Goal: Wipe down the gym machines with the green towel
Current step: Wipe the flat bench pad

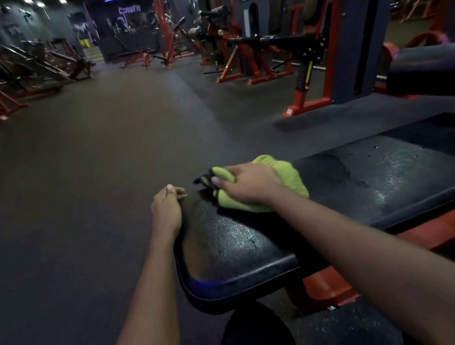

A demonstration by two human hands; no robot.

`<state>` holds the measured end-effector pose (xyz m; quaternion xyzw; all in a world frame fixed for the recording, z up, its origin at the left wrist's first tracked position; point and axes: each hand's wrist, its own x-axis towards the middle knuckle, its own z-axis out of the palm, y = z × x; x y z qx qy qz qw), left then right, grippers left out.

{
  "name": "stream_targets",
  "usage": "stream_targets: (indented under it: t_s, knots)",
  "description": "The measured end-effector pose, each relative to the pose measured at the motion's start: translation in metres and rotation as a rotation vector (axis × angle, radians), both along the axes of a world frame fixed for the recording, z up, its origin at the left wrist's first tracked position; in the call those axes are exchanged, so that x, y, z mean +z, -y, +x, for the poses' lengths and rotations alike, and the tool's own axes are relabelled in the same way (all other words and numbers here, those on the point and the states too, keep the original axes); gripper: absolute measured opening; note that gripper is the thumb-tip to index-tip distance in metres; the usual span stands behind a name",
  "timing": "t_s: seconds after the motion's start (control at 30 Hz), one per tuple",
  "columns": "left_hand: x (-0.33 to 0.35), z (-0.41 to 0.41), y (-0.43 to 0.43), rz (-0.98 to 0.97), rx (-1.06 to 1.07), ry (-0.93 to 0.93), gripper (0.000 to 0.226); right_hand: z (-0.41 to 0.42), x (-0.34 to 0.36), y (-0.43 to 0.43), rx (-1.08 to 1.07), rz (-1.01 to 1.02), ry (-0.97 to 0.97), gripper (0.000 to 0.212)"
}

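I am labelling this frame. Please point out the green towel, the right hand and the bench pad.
green towel (291,176), head view, bare fold beside the hand
right hand (248,184), head view, back of the hand
bench pad (393,177), head view, bare top surface
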<state>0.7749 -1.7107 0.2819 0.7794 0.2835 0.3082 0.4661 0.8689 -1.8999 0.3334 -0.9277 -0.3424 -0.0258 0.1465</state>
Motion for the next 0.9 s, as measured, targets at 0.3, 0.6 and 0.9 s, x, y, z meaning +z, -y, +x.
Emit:
stream_targets:
  t_s: [0.3, 0.6, 0.9]
  knots:
    - [0.004, -0.028, 0.005, 0.134, 0.027, -0.055, 0.040, 0.011, -0.007, 0.067, 0.016, 0.103, 0.044, 0.057]
    - [0.018, -0.055, -0.021, -0.112, -0.108, 0.060, 0.063, -0.079, -0.003, 0.008, 0.286, 0.078, 0.159, 0.052]
    - [0.014, -0.022, -0.003, -0.012, -0.255, -0.275, 0.079, -0.051, -0.019, 0.118, 0.115, 0.228, 0.147, 0.063]
